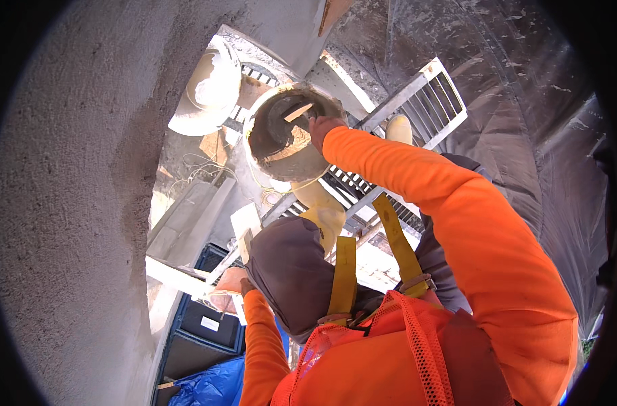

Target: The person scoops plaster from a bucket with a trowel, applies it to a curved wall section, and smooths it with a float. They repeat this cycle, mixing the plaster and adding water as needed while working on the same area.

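Note:
My right hand (325, 130) reaches over the rim of a round, mortar-crusted bucket (255, 150) and is closed on a tool that looks like a trowel. Its narrow, sunlit blade (298, 112) slants inside the bucket, above grey wet mortar (276, 125). Lower down, beside my left knee, my left hand (246, 287) is closed at the edge of a flat, pinkish object (228, 280). Glare and the sleeve hide most of that grip. A pale flat board (245, 227) stands just above this hand; I cannot tell whether the two are joined.
A rough plastered wall (85, 203) curves along the left. Slatted metal platforms (416, 101) lie under my yellow boots (325, 210). Another pale bucket (210, 84) stands at the upper left, near loose cord (200, 166). Dark sheeting (511, 135) hangs right; blue plastic (210, 382) lies below.

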